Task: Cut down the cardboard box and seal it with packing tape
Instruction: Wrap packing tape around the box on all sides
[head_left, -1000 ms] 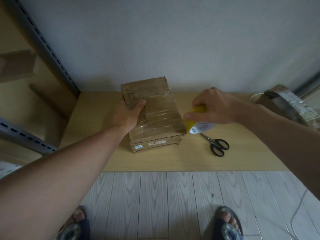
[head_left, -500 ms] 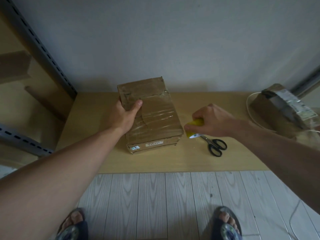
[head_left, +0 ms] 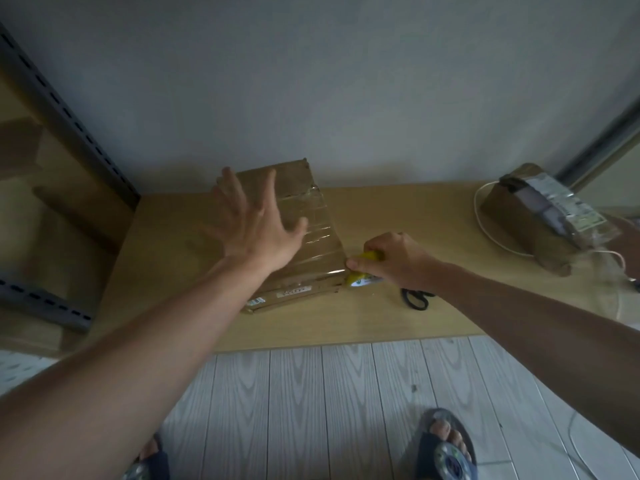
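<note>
The right hand has its fingers curled tight round the yellow tape, parked at the near right corner of the box, I'd guess to run a strip along that edge. Left hand is splayed wide, holding nothing, over the box top, probably to steady it. Box sits on the surface, far side; scissors just right.

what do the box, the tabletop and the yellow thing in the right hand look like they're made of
Box: brown matte cardboard, its top wrapped in clear glossy tape that glints. Tabletop: pale wood or wood-look laminate, smooth, faint grain. Yellow thing: probably plastic, bright and smooth; mostly hidden, so unsure.
</note>
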Demonstrator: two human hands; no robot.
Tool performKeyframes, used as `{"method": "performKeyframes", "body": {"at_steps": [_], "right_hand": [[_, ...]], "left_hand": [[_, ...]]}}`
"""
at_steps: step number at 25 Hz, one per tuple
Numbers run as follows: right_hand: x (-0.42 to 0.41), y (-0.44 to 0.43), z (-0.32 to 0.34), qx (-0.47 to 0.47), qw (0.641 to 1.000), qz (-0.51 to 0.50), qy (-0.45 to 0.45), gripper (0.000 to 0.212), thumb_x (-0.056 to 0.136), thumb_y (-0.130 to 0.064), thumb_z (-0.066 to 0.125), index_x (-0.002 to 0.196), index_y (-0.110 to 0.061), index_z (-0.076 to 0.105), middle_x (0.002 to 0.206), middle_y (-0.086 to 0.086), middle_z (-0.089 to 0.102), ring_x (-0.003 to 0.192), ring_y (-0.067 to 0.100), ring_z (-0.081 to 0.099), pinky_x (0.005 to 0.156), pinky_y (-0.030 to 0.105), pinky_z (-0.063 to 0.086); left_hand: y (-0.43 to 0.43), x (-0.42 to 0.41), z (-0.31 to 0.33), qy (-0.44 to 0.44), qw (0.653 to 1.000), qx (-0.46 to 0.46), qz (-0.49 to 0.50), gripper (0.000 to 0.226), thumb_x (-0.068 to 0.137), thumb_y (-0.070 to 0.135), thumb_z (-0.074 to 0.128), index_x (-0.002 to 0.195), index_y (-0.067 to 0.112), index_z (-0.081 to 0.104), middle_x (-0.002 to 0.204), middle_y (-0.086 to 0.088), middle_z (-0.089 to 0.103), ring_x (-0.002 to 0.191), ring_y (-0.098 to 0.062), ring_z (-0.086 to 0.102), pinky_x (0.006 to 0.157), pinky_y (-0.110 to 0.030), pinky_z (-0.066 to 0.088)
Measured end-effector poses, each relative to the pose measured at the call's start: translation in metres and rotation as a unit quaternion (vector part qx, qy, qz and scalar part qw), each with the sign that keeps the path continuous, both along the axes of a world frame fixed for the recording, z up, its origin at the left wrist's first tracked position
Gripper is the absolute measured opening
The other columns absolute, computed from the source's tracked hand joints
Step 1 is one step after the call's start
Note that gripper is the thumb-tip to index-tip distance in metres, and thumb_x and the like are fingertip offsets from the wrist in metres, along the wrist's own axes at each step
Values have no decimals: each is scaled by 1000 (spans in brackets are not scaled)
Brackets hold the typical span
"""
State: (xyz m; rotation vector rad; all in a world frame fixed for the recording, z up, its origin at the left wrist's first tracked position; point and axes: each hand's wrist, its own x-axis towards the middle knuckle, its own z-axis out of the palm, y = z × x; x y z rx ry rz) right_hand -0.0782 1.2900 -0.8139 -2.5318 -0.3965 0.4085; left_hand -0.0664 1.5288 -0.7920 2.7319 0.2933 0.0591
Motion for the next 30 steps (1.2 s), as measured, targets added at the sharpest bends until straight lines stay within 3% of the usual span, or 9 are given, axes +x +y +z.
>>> {"method": "performKeyframes", "body": {"at_steps": [4,9,13,16,18,20,24,26,30], "right_hand": [[-2,2,-2,2,1000,-11,5,55,86,-67,57,63,-17,57,54,-4,52,50,11,49,52,25,35],[0,-4,7,1,1000,17,14,57,87,-62,61,55,-17,47,51,-6,43,44,7,39,47,22,29],[2,-2,43,123,992,9,-11,63,93,-53,59,54,-6,46,51,0,34,45,12,30,48,28,27],[1,14,102,206,977,30,-40,60,96,-49,54,54,-10,38,51,0,27,47,15,25,47,25,23],[-3,30,123,167,980,59,-93,61,97,-49,56,51,-15,33,49,-4,27,44,12,25,45,24,23],[-8,48,124,132,983,70,-110,62,95,-50,59,48,-19,34,44,-9,28,41,10,27,44,24,25],[-9,55,119,155,980,73,-98,62,94,-48,61,47,-19,31,40,-9,27,39,12,27,44,17,23],[-4,49,126,120,983,97,-95,61,94,-46,62,46,-20,35,41,-8,30,40,11,29,44,16,27],[8,26,135,39,980,132,-141,56,93,-47,64,51,-13,49,45,4,45,40,11,38,44,19,33]], "left_hand": [[-46,23,4,186,979,-14,79,141,48,94,62,156,40,-11,162,-12,-32,144,-49,-31,105,-84,5],[-59,24,11,187,978,-41,83,138,58,70,78,157,38,-13,160,-17,-34,141,-54,-33,107,-82,2],[-30,29,8,118,975,-170,76,138,44,66,79,155,44,0,166,-19,6,150,-49,4,113,-70,21],[-7,20,8,30,870,-487,74,89,57,36,81,138,35,43,124,-4,67,112,-26,65,91,-47,57],[1,3,4,73,788,-608,68,55,82,15,69,129,37,49,97,3,70,85,-18,68,64,-32,56],[-3,-6,-3,111,773,-622,56,42,90,23,59,131,28,50,91,-2,62,81,-21,61,57,-29,48],[-32,6,4,80,798,-594,64,79,86,59,49,155,23,33,141,-2,53,122,-26,59,87,-34,59],[-44,8,8,50,876,-480,30,94,81,60,55,161,28,17,161,-9,33,143,-31,40,110,-40,44],[-43,11,13,48,930,-364,-28,126,56,60,79,160,37,11,166,-8,18,148,-23,31,104,-30,38]]}}
